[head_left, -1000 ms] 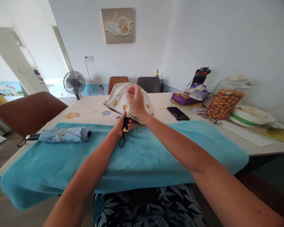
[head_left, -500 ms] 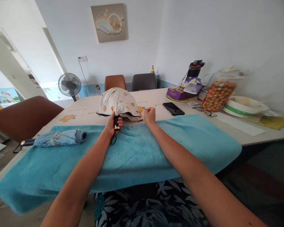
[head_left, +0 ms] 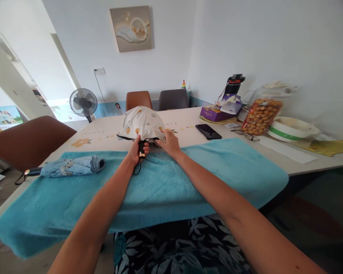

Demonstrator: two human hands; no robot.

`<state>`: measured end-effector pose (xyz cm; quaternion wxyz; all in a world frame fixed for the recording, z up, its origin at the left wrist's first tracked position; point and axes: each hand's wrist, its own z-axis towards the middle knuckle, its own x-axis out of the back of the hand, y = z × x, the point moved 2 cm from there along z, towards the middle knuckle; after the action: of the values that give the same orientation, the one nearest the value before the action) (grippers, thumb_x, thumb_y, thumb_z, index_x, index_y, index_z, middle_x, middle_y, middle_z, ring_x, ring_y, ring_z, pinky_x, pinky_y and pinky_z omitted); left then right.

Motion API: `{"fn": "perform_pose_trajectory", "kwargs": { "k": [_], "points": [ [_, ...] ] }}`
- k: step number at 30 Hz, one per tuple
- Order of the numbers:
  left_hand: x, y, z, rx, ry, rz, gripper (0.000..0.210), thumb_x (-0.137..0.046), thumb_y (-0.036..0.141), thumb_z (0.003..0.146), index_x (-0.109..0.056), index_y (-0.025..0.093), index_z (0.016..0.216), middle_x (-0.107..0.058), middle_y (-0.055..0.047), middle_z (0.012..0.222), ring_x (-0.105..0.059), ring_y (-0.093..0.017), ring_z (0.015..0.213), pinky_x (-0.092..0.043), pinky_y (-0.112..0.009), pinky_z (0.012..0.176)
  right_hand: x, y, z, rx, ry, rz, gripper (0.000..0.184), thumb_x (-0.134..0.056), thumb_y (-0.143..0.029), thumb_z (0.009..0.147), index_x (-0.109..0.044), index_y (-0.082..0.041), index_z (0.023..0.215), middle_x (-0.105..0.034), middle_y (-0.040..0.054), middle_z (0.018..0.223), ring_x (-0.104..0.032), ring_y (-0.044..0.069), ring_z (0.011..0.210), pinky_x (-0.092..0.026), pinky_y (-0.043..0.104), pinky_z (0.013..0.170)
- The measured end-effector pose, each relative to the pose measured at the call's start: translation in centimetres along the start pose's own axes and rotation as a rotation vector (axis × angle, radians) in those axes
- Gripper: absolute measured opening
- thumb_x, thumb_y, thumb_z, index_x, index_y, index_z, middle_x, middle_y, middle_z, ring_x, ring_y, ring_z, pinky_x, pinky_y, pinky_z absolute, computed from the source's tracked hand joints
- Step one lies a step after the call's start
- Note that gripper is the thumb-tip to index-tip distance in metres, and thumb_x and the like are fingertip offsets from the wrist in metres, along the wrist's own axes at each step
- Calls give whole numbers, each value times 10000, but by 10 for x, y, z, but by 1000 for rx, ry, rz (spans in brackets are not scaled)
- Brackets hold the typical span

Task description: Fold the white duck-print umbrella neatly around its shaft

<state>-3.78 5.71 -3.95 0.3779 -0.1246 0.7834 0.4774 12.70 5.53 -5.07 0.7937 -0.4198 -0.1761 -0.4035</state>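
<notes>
A white umbrella (head_left: 143, 122) with small orange prints lies partly folded on the table, its canopy puffed out and its dark-edged rim facing me. My left hand (head_left: 136, 150) is closed around its black handle, and a black wrist strap hangs below. At the canopy's right edge, my right hand (head_left: 169, 142) has its fingers apart and touching the fabric; the fingertips are partly hard to make out. A blue folded umbrella (head_left: 72, 166) lies at the left on the turquoise towel (head_left: 165, 190), its dark handle pointing left.
A black phone (head_left: 208, 131) and eyeglasses (head_left: 246, 134) lie to the right. Beyond them stand a purple box (head_left: 213, 113), a jar of round snacks (head_left: 261, 116) and a white bowl (head_left: 293, 129) with a green stripe. Chairs (head_left: 173, 99) stand behind the table.
My right hand has opened from a fist and moved left onto the canopy's right edge. The loose fabric there is drawn in. My left hand still holds the handle.
</notes>
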Motion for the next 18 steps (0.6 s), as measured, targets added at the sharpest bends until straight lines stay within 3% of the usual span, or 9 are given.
{"fn": "perform_pose_trajectory", "kwargs": {
  "k": [4,9,11,13,15,18],
  "points": [
    [-3,-4,0,-13,-16,115,412,-317,475,953,-461,156,735,-440,20,550,-377,-61,360,-322,-171,299,2,2,1,-102,44,-82,364,-536,-175,832,-533,-126,1193,-541,180,1269,-481,297,1195,-348,457,991],
    [-6,-8,-2,-27,-22,171,425,-367,494,935,-466,148,709,-449,15,553,-381,-62,361,-326,-179,294,12,27,7,-548,176,115,256,-473,-152,822,-560,-127,1062,-608,165,1098,-586,266,994,-451,402,857],
    [-7,-8,-3,-47,-18,165,428,-364,495,936,-469,145,712,-452,15,552,-384,-61,359,-326,-178,295,14,38,11,-645,263,273,241,-468,-156,808,-560,-127,1029,-624,147,1041,-610,237,916,-484,365,799],
    [-7,-7,-2,-66,2,153,418,-350,478,945,-468,147,718,-453,17,549,-388,-62,357,-326,-177,297,13,43,14,-661,349,448,257,-460,-147,792,-558,-126,1029,-629,135,1039,-628,202,843,-512,328,728],
    [-5,-5,-2,-83,36,141,406,-341,464,951,-465,150,725,-455,18,544,-391,-64,353,-325,-176,297,8,41,15,-625,353,609,254,-483,-173,786,-570,-127,1020,-649,116,995,-637,181,769,-530,306,656],
    [-3,-3,-1,-85,69,124,401,-339,465,952,-464,154,732,-455,20,537,-391,-64,347,-325,-173,299,-3,28,12,-544,177,778,219,-575,-243,751,-612,-136,938,-674,60,794,-643,187,696,-543,311,600]
  ]
}}
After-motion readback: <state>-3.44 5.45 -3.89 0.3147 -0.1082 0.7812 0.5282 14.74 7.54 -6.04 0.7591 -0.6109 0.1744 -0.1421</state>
